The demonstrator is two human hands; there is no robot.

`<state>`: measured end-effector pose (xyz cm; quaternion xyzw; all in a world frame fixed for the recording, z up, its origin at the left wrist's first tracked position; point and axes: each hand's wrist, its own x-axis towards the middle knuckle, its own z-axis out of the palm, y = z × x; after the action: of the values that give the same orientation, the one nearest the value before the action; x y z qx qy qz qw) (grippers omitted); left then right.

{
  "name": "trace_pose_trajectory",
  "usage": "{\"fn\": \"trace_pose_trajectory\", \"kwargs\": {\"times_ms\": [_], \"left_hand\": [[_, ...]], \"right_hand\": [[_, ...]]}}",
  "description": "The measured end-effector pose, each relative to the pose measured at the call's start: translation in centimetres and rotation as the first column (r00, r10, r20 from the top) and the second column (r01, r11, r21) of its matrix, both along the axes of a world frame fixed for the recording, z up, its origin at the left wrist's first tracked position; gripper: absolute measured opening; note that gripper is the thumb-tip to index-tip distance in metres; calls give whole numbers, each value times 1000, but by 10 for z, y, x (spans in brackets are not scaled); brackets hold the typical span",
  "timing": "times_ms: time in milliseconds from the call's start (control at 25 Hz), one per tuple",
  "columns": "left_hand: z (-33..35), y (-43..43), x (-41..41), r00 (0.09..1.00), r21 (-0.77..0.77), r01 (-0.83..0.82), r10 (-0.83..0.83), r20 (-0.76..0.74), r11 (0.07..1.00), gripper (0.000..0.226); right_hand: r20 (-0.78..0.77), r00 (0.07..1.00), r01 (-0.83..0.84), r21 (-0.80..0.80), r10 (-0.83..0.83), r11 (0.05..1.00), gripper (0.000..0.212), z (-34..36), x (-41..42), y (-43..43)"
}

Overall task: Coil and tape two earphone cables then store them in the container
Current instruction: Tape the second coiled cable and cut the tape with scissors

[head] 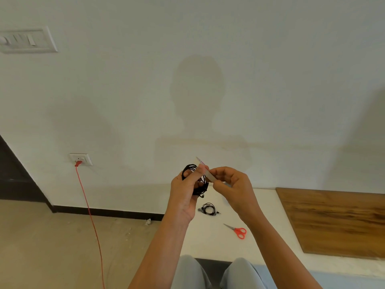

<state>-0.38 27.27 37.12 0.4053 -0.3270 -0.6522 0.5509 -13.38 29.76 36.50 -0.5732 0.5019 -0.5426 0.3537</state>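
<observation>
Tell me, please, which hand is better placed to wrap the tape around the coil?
Right hand: it pinches the tape strip, while the left hand grips the coiled cable.

At frame centre, the left hand point(184, 190) clutches a black earphone coil point(198, 184); the right hand point(231, 184) pinches a tape strip point(205, 171) against it.

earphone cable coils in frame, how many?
2. One black coil is held up in the left hand, with the right hand pressing a tape strip to it. The other coil lies on the white table, beyond the red scissors.
</observation>
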Motion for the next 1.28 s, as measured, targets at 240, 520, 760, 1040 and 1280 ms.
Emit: {"fn": "trace_pose_trajectory", "kwargs": {"times_ms": [240,520,760,1040,1280], "left_hand": [[1,-1,2,997,63,34,-29,-77,997,18],[7,-1,6,983,97,67,-49,-178,993,14],[0,-2,6,982,121,86,-64,-178,989,20],[0,1,0,981,105,112,-94,-169,988,32],[1,0,2,973,115,82,-54,-225,990,23]], "right_hand": [[52,999,6,-15,-5,1000,3,-4,-2,0],[-16,998,-55,-46,54,997,34,-1,-5,3],[8,999,-32,-50,33,998,10,1,-3,5],[-19,996,87,-60,-89,994,16,4,8,5],[-58,997,37,-75,-42,996,15,6,5,9]]}}
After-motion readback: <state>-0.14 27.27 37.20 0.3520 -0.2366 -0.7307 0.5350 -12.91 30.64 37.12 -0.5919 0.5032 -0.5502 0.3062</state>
